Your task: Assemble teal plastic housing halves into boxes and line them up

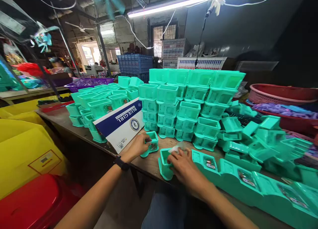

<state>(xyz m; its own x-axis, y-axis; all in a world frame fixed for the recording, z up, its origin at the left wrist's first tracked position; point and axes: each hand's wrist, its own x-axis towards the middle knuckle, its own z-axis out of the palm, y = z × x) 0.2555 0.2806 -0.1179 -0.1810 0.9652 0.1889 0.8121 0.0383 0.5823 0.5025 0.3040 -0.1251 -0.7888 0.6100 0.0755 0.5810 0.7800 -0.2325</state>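
The left hand (pixel 139 145) grips 1 teal plastic cup (pixel 151 144) on the worktop (pixel 149 162), its fingers closed around the near wall. The right hand (pixel 182 166) presses a small pale piece (pixel 175 149) onto a second teal cup (pixel 165 162) at the worktop's near edge, fingers curled over it. Best keep that cup steady and flat while pressing, clear of the row of finished cups (pixel 248 182) just beside it.
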